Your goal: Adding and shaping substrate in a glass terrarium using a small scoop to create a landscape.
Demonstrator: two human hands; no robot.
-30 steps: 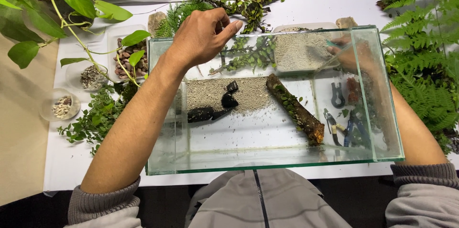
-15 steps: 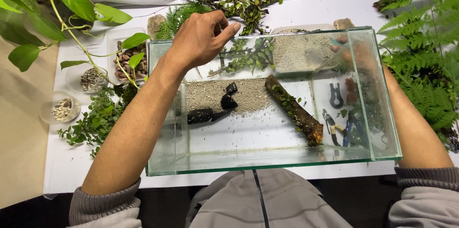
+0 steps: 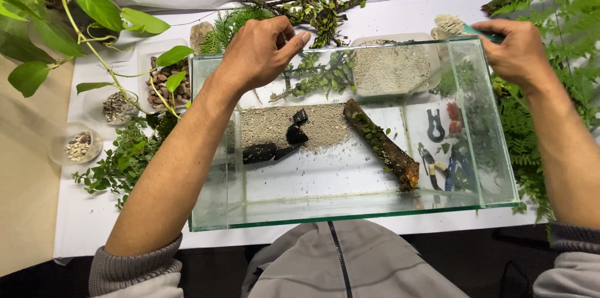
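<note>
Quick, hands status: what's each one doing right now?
Left hand: fingers pinched over the glass tank's far rim; what it holds cannot be told.
Right hand: closed on a thin green tool.

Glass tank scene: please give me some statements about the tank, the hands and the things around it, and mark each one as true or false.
1. A mossy piece of wood lies on the floor of the glass tank. True.
2. The tank is filled with water. False: it looks dry, with only a patch of sand and some black stones inside.
3. The left hand is above the far left part of the tank. True.
4. The right hand rests flat inside the tank. False: it is at the far right corner, outside the glass, holding a thin green tool.
5. A tray of sand stands behind the tank. True.
</note>
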